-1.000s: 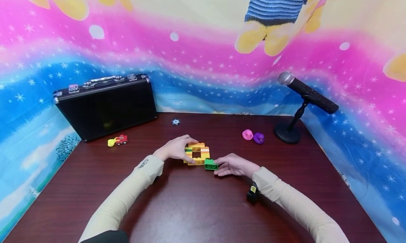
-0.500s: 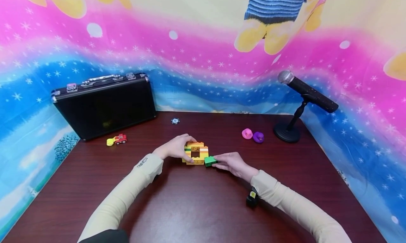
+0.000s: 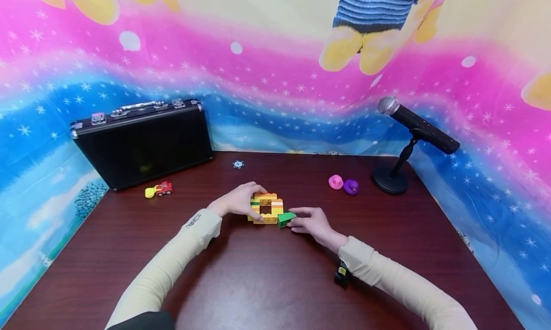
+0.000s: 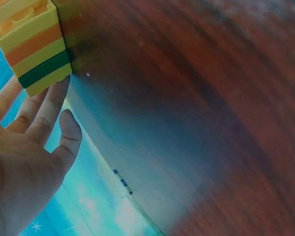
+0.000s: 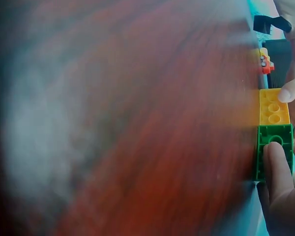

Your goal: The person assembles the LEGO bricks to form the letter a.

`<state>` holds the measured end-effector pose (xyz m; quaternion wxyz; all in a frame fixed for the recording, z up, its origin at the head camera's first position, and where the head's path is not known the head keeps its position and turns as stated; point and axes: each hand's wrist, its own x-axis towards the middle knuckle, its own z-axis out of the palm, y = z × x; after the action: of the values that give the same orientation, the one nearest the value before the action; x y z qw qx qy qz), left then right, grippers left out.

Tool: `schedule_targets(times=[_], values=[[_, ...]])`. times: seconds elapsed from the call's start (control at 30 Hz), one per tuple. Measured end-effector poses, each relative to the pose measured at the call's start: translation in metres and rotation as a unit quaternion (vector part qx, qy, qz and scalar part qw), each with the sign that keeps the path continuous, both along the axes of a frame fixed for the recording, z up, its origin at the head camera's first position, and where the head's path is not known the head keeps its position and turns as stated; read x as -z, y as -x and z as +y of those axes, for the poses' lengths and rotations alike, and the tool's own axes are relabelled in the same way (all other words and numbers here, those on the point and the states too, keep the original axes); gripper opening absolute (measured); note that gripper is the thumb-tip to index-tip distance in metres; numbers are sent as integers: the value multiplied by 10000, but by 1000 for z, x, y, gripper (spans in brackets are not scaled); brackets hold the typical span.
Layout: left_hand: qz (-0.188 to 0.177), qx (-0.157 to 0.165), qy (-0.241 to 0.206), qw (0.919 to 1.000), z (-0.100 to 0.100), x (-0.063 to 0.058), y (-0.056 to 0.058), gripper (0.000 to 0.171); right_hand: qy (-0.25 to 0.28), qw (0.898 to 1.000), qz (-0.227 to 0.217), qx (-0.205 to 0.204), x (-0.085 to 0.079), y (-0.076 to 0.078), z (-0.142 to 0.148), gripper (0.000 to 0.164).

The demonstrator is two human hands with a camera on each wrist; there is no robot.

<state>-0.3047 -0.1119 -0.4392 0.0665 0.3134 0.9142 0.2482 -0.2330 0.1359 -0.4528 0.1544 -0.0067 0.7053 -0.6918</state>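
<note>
My left hand (image 3: 236, 202) grips a squarish frame of yellow toy building bricks (image 3: 279, 211) with orange, white and green layers and a hole in its middle. The thumb lies across the front side, while the other fingers reach behind. Close at the frame's right front corner is a green toy building brick (image 3: 286, 219), slightly turned. My right hand (image 3: 318, 225) pinches this brick, with a finger pressed on the hollow underside in the right wrist view, where the green brick (image 5: 275, 130) adjoins a yellow brick (image 5: 274, 105). Whether the two are joined I cannot tell.
A black case (image 3: 146, 150) stands at the back left, with a toy vehicle (image 3: 160, 190) before it. A poker chip (image 3: 238, 164) lies behind the bricks. Pink (image 3: 336, 181) and purple ducks (image 3: 350, 186) sit near a microphone on a stand (image 3: 389, 179) at the back right.
The green brick has turned and risen slightly beside the yellow frame, and its hollow side faces the head view less. My right fingers have shifted around it. The left hand stays in place.
</note>
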Motion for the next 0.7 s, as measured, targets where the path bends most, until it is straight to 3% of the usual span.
schedule_targets(times=[0.2, 0.5, 0.6, 0.7], values=[[11, 17, -30, 10000, -1, 2, 1, 82, -836, 9957, 376, -166, 2, 3, -1, 47], [-79, 76, 21, 9999, -1, 2, 1, 86, -1279, 9893, 697, -42, 4, 5, -7, 35], [-115, 73, 29, 9999, -1, 1, 1, 84, -1961, 9743, 1112, -36, 1, 5, -7, 32], [-159, 85, 16, 9998, -2, 1, 2, 84, -2997, 9404, 1604, 89, -3, 4, -7, 31]])
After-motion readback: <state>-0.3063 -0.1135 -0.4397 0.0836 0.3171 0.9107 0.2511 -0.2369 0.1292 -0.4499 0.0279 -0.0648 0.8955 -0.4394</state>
